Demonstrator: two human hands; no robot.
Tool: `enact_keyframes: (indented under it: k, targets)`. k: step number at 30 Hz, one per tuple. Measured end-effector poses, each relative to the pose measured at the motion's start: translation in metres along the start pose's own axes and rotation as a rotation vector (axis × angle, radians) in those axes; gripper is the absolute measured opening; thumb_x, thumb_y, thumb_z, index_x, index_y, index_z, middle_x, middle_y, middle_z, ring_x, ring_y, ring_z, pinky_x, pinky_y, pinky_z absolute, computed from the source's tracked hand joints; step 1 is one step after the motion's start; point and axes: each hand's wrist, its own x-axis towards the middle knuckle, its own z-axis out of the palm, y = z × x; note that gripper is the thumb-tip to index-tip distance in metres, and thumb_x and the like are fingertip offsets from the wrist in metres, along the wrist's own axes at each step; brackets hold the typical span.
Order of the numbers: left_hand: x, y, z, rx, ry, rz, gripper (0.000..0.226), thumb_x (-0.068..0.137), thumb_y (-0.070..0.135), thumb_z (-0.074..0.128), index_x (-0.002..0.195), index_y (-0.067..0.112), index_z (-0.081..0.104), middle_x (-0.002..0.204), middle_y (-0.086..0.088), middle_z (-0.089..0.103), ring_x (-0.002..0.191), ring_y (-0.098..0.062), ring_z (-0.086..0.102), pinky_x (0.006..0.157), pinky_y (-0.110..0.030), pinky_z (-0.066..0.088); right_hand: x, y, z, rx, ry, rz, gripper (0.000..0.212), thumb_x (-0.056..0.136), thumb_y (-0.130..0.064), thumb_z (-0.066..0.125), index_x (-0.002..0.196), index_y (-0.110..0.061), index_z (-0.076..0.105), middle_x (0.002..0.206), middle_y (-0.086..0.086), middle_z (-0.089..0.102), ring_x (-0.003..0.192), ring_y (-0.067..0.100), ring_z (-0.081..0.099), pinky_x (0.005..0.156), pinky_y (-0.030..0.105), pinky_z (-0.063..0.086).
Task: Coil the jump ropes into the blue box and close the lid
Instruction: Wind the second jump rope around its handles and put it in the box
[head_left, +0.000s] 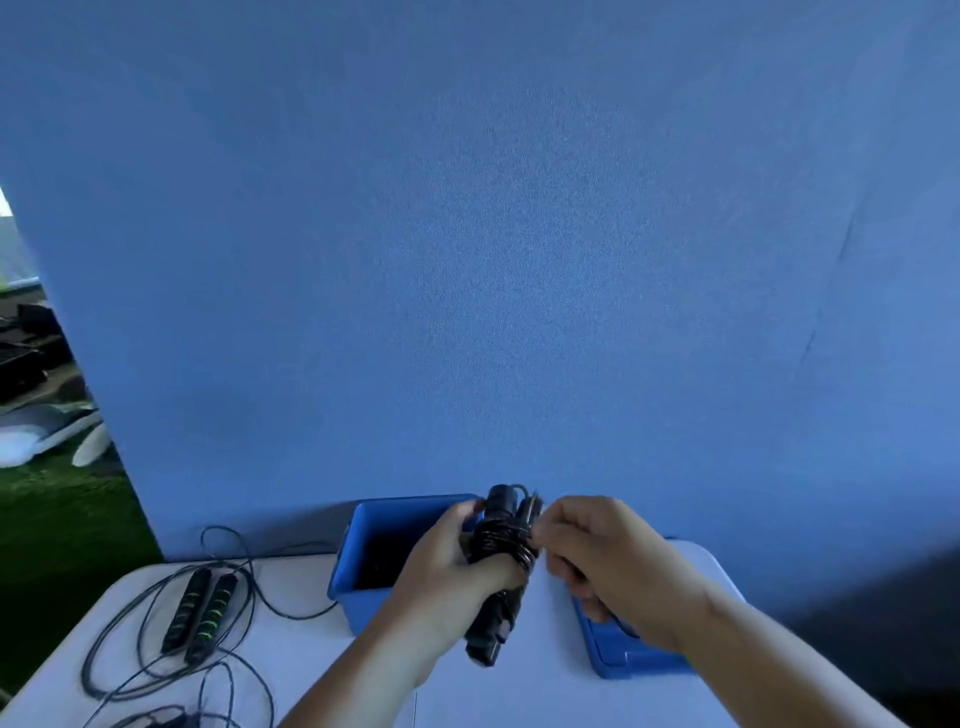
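My left hand (457, 558) grips a black jump rope (501, 566) by its paired handles, with the cord wound around them. My right hand (602, 556) pinches the end of that cord beside the handles. Behind my hands stands the open blue box (363, 561). Its blue lid (623, 652) lies flat on the table to the right, partly under my right wrist. A second jump rope with black and green handles (200, 613) lies loose on the table at the left, its cord spread in wide loops.
The white table (291, 654) ends against a blue backdrop wall (493, 260). Part of a third dark rope (156, 719) shows at the bottom left edge. Green turf and pale clutter lie off to the far left.
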Motion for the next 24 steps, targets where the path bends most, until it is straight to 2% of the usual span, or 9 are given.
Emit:
enact_keyframes:
  k: [3,5,7,9,11,13,18,21,24]
  targets:
    - [0.0,-0.005,-0.001,-0.006,0.003,-0.006,0.057,0.062,0.023,0.076,0.118,0.025,0.064,0.09,-0.033,0.067,0.064,-0.031,0.061,0.062,-0.044,0.047,0.0,0.0,-0.009,0.037,0.028,-0.018,0.019,0.094,-0.013,0.061,0.081,0.001,0.062,0.061,0.002,0.048,0.047,0.013,0.037,0.044,0.026,0.037]
    - [0.002,-0.01,-0.003,0.012,0.052,0.006,0.062,0.063,0.029,0.076,0.123,0.034,0.063,0.095,-0.024,0.069,0.07,-0.026,0.064,0.065,-0.043,0.048,0.0,0.001,-0.016,0.049,0.039,-0.031,0.016,0.093,-0.01,0.063,0.082,0.002,0.065,0.06,0.005,0.048,0.047,0.014,0.039,0.044,0.028,0.04]
    - [0.002,-0.012,-0.003,0.024,0.048,0.027,0.054,0.073,0.021,0.072,0.119,0.047,0.064,0.092,-0.019,0.07,0.07,-0.025,0.063,0.067,-0.044,0.048,-0.001,0.002,-0.022,0.055,0.036,-0.042,0.014,0.092,-0.009,0.067,0.081,0.0,0.068,0.058,0.006,0.049,0.045,0.016,0.04,0.043,0.029,0.043]
    - [0.002,-0.014,-0.001,0.058,0.012,0.052,0.053,0.086,0.008,0.065,0.116,0.052,0.064,0.083,-0.017,0.069,0.065,-0.028,0.06,0.065,-0.044,0.045,-0.002,0.003,-0.025,0.066,0.019,-0.047,0.013,0.092,-0.007,0.068,0.079,-0.004,0.07,0.056,0.004,0.05,0.043,0.015,0.041,0.042,0.029,0.045]
    - [0.0,-0.013,-0.001,0.065,0.01,0.072,0.057,0.092,0.001,0.059,0.116,0.052,0.066,0.078,-0.011,0.068,0.063,-0.029,0.059,0.063,-0.045,0.046,-0.005,0.003,-0.026,0.063,0.014,-0.056,0.013,0.092,-0.004,0.067,0.079,-0.004,0.07,0.054,0.002,0.051,0.04,0.015,0.041,0.041,0.028,0.044]
    - [-0.002,-0.012,-0.001,0.032,0.017,0.082,0.056,0.088,0.002,0.058,0.116,0.049,0.069,0.078,-0.011,0.068,0.065,-0.031,0.059,0.066,-0.049,0.05,-0.007,0.004,-0.027,0.062,0.026,-0.066,0.013,0.092,-0.003,0.066,0.079,-0.002,0.069,0.053,0.001,0.051,0.037,0.015,0.041,0.04,0.026,0.042]
    - [0.002,-0.016,0.002,0.0,0.023,0.065,0.063,0.091,-0.009,0.049,0.117,0.045,0.071,0.077,-0.008,0.069,0.06,-0.032,0.059,0.066,-0.049,0.047,-0.009,0.013,-0.029,0.086,0.067,-0.085,0.014,0.091,-0.002,0.066,0.079,-0.004,0.071,0.053,0.003,0.052,0.038,0.02,0.041,0.041,0.025,0.04]
    - [0.002,-0.017,0.006,-0.036,0.023,0.048,0.062,0.091,-0.01,0.049,0.115,0.042,0.071,0.077,-0.01,0.067,0.059,-0.03,0.059,0.068,-0.053,0.049,-0.007,0.017,-0.027,0.119,0.091,-0.093,0.012,0.09,0.001,0.066,0.081,-0.005,0.072,0.057,0.007,0.056,0.042,0.02,0.046,0.041,0.026,0.044]
    - [0.004,-0.021,0.006,-0.038,0.018,0.042,0.061,0.092,-0.009,0.048,0.117,0.041,0.07,0.075,-0.009,0.065,0.06,-0.029,0.06,0.069,-0.053,0.046,-0.006,0.021,-0.025,0.122,0.074,-0.087,0.007,0.088,0.0,0.07,0.084,-0.006,0.072,0.064,0.013,0.061,0.049,0.02,0.054,0.049,0.032,0.052]
